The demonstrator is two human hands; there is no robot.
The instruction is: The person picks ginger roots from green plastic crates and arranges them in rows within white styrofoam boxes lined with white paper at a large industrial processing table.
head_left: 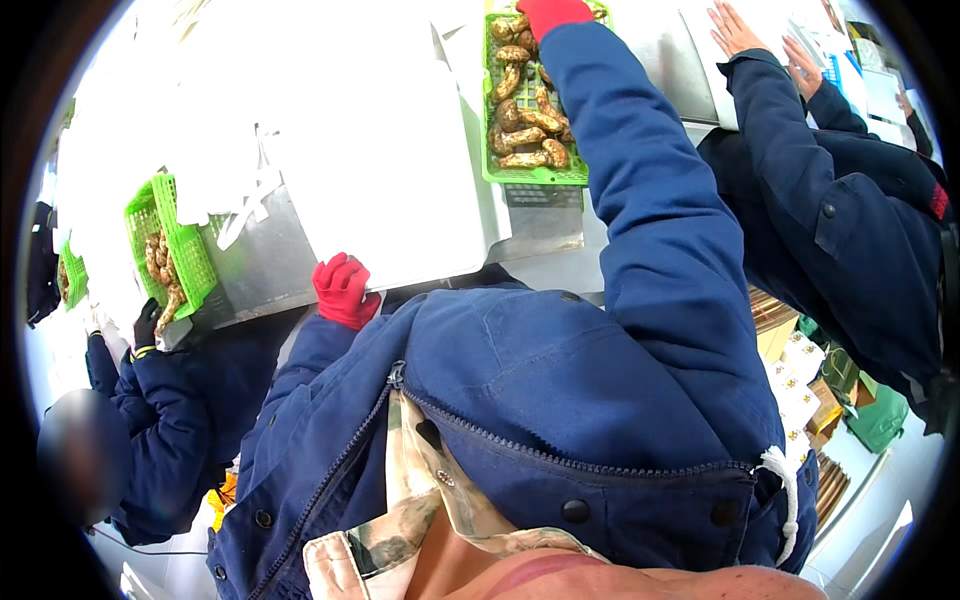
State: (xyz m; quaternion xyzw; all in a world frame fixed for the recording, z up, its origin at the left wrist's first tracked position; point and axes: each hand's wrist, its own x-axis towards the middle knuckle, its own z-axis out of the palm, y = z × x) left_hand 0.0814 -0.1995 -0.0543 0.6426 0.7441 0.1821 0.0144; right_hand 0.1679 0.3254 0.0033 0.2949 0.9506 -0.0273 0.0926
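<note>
Left hand [344, 290] in red glove curled, gripping white tray [380, 170] edge to steady it; right hand [551, 14] reaching over green basket [533, 174] of mushrooms [524, 112], grip indeterminable

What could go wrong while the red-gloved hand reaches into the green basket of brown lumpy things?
The right hand stretches far across the table, so its sleeve might drag the green basket or knock the brown pieces out. The left hand rests on the white sheet at the table's edge; leaning there could slide it off.
</note>
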